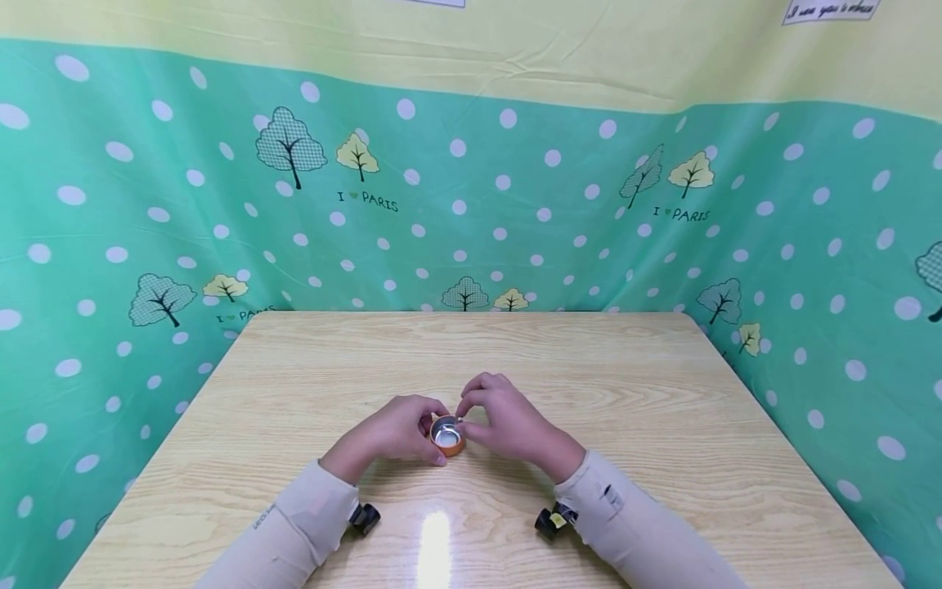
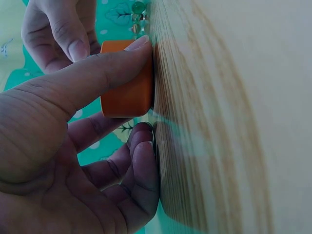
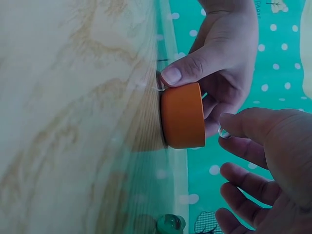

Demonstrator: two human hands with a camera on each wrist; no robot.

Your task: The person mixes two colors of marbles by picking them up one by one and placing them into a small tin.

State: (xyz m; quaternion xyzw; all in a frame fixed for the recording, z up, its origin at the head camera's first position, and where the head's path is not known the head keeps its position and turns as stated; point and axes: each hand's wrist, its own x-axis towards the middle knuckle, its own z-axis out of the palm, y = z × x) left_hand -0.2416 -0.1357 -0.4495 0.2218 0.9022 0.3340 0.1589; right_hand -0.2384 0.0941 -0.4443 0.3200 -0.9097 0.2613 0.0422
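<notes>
A small round orange bowl (image 1: pixel 447 447) with a shiny metal inside stands upright on the wooden table. My left hand (image 1: pixel 401 429) holds it from the left, its thumb on the near side and fingers behind. My right hand (image 1: pixel 508 421) is just right of the rim. Between thumb and forefinger it pinches a small clear glass marble (image 3: pixel 224 132), beside the bowl's mouth in the right wrist view. Green and clear marbles (image 2: pixel 139 8) lie on the table beyond the bowl in the left wrist view. One green marble (image 3: pixel 170 224) shows at the bottom of the right wrist view.
The wooden table (image 1: pixel 471 352) runs back to a green and yellow curtain (image 1: pixel 471 180), which also hangs along both sides. Small black devices (image 1: pixel 364 519) sit at both wrists below the sleeves. A bright light reflection shows on the table's near part.
</notes>
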